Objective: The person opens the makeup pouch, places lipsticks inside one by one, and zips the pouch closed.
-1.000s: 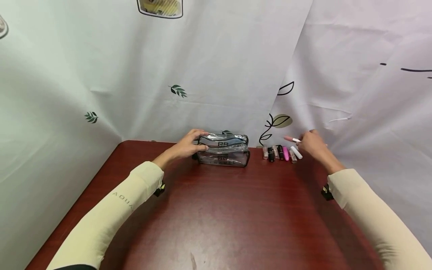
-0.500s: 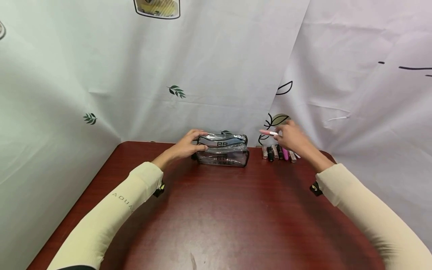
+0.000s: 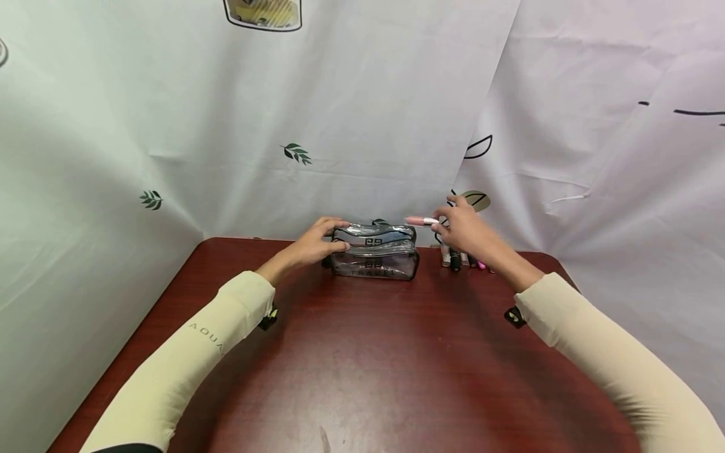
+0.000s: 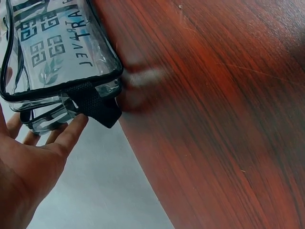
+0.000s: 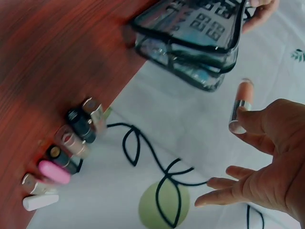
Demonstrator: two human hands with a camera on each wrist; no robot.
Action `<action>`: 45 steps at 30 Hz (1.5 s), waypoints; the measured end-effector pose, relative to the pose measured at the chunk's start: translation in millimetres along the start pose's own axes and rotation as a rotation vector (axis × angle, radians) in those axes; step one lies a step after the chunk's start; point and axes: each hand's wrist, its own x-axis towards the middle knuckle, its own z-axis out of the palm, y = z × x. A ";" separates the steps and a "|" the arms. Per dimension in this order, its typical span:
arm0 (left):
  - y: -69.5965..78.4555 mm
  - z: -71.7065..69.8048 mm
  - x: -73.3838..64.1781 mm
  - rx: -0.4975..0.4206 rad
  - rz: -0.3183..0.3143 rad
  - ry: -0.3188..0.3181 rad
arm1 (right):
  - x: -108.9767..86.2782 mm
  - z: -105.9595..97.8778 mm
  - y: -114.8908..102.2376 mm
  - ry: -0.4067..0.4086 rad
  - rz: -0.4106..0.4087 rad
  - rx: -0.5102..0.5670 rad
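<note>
A clear toiletry bag (image 3: 374, 264) with black edging and "TRAVEL" lettering stands at the back of the table. My left hand (image 3: 314, 243) holds its left end, thumb on the near side and fingers at the far top edge; a black strap (image 4: 97, 105) shows beside a fingertip in the left wrist view. My right hand (image 3: 461, 226) pinches a peach-pink lipstick tube (image 5: 242, 106) with a silver band between thumb and index finger, the other fingers spread. The tube's pink end points left, at the upper right corner of the bag in the head view.
A row of several lipsticks and cosmetic tubes (image 5: 71, 143), one bright pink (image 5: 54, 172) and one white (image 5: 41, 202), lies right of the bag, partly behind my right hand in the head view. A white printed cloth (image 3: 362, 126) hangs behind the reddish-brown table (image 3: 362, 352).
My right hand has carried the lipstick tube leftward from beyond the row's right end to beside the bag. My left hand has stayed at the bag.
</note>
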 end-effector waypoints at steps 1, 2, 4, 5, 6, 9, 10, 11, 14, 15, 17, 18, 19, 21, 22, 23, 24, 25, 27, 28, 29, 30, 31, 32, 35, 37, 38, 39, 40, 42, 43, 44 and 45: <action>0.3 0.2 0.0 0.002 -0.003 -0.002 | 0.6 0.8 -2.7 0.000 -0.009 0.011; 0.3 0.4 0.5 0.004 -0.002 -0.002 | 1.0 1.7 -5.6 0.001 -0.016 0.014; 0.8 0.7 1.2 0.005 -0.003 -0.002 | 2.4 4.4 -10.9 0.001 -0.031 0.020; 1.0 0.7 1.8 0.005 -0.003 -0.002 | 3.3 6.0 -13.4 0.003 -0.039 0.018; 1.5 0.7 2.3 0.004 -0.002 -0.002 | 4.1 7.9 -15.8 0.006 -0.047 0.015; 3.1 1.1 4.0 0.007 0.002 -0.001 | 6.4 13.6 -23.0 0.023 -0.081 -0.007; 3.5 1.5 4.7 0.010 0.004 -0.001 | 7.5 15.9 -25.0 0.032 -0.095 -0.019; 4.0 1.9 5.1 0.012 0.004 -0.002 | 8.1 18.1 -27.2 0.040 -0.109 -0.028; 3.5 3.9 6.0 0.018 0.006 -0.001 | 10.3 26.4 -33.4 0.054 -0.146 -0.038; 3.2 4.7 5.9 0.020 0.006 0.000 | 10.8 29.2 -35.6 0.051 -0.150 -0.036; 2.0 5.8 5.8 0.017 0.009 0.004 | 12.0 35.1 -40.2 0.044 -0.155 -0.031; 1.3 6.2 5.7 0.016 0.012 0.006 | 13.0 37.7 -42.6 0.040 -0.154 -0.028; 0.7 6.5 5.7 0.012 0.013 0.009 | 13.8 40.1 -45.1 0.034 -0.152 -0.027; -0.1 6.8 5.4 0.007 0.017 0.013 | 16.1 44.5 -49.6 0.029 -0.149 -0.036; -0.4 6.8 5.5 0.004 0.019 0.015 | 17.5 46.7 -51.5 0.033 -0.152 -0.048; -0.7 6.8 5.6 0.004 0.021 0.016 | 18.5 48.1 -53.7 0.033 -0.152 -0.057; -0.9 6.8 5.6 0.004 0.023 0.017 | 19.5 49.4 -55.7 0.030 -0.148 -0.057; -1.0 6.8 5.7 0.005 0.023 0.016 | 20.4 50.7 -57.2 0.029 -0.147 -0.062; -1.1 6.8 6.0 0.006 0.023 0.011 | 22.3 53.1 -59.9 0.026 -0.141 -0.064; -1.1 6.8 6.2 0.007 0.024 0.008 | 23.1 54.3 -60.9 0.025 -0.137 -0.063; -1.1 6.8 6.3 0.006 0.025 0.006 | 23.8 55.2 -62.1 0.019 -0.131 -0.059; -1.2 6.7 6.6 0.004 0.027 0.005 | 24.7 56.5 -62.7 0.018 -0.128 -0.059; -1.3 6.7 6.9 0.003 0.030 0.004 | 25.6 57.6 -63.4 0.017 -0.126 -0.060; -1.3 6.6 7.2 0.001 0.034 0.005 | 26.4 58.6 -63.9 0.014 -0.123 -0.056; -1.6 6.5 7.4 0.001 0.041 0.009 | 28.2 61.1 -65.5 0.007 -0.114 -0.056; -1.7 6.3 6.8 0.005 0.039 0.006 | 29.5 62.3 -65.9 0.004 -0.110 -0.054; -1.9 6.1 6.6 0.005 0.037 0.005 | 30.2 63.1 -65.7 0.003 -0.109 -0.054; -1.8 6.0 6.2 0.005 0.035 0.004 | 31.0 63.8 -65.6 0.002 -0.108 -0.059; -2.0 5.9 6.1 0.009 0.035 0.001 | 31.9 64.8 -65.3 0.001 -0.105 -0.060; -1.8 5.7 5.7 0.008 0.031 -0.004 | 33.6 66.5 -64.9 -0.004 -0.100 -0.064; -1.7 5.5 5.7 0.012 0.029 -0.006 | 34.2 67.3 -64.8 -0.007 -0.097 -0.062; -1.6 5.4 5.7 0.013 0.028 -0.006 | 34.8 68.0 -64.9 -0.011 -0.094 -0.061; -1.8 5.4 6.0 0.017 0.029 -0.003 | 35.0 68.2 -65.2 -0.016 -0.091 -0.054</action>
